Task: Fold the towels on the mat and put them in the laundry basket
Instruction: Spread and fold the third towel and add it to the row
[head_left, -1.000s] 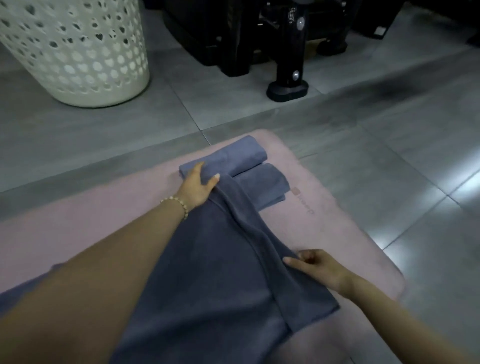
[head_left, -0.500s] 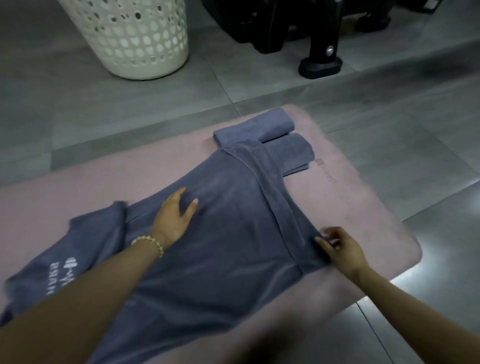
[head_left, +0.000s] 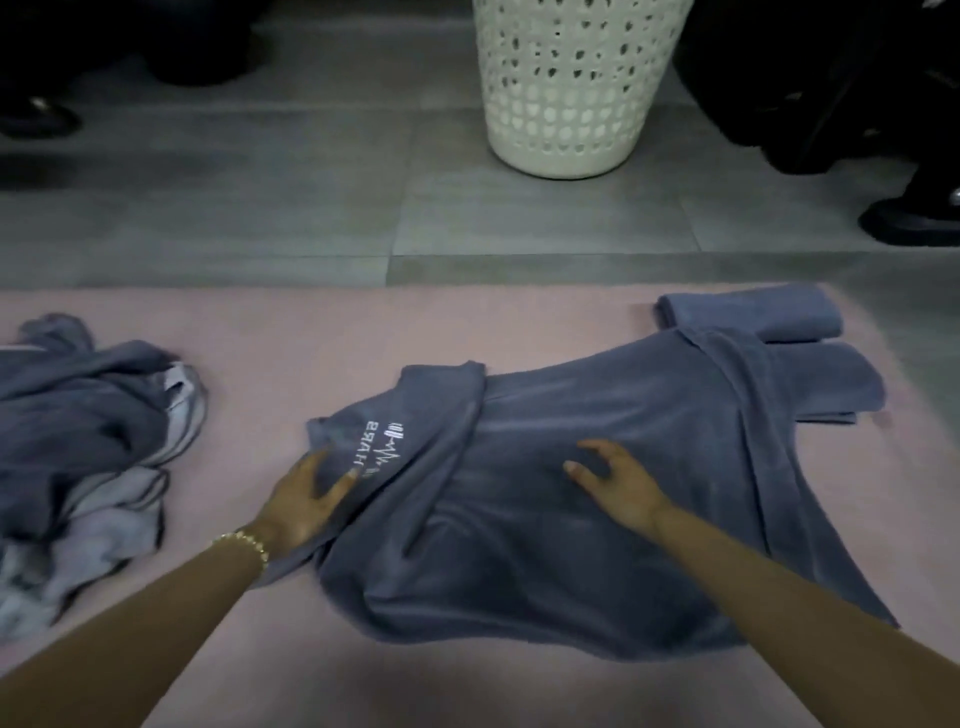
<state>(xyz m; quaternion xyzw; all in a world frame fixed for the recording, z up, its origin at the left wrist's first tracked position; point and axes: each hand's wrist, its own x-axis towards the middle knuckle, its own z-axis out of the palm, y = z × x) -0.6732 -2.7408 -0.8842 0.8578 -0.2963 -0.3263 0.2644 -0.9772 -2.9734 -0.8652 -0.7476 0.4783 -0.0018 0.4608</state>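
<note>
The big blue towel (head_left: 597, 519) in the middle of the mat (head_left: 311, 332) is soft, fuzzy cloth with a faint sheen. The pink mat looks matt and smooth. The white laundry basket (head_left: 566, 93) past the mat's far edge is hard plastic full of little holes. The grey floor (head_left: 260, 228) is smooth tile, a bit shiny. The bracelet (head_left: 244, 543) on the left wrist is shiny gold beads.

Bare forearms, no sleeves, gold beaded bracelet (head_left: 244, 543) on left wrist
</note>
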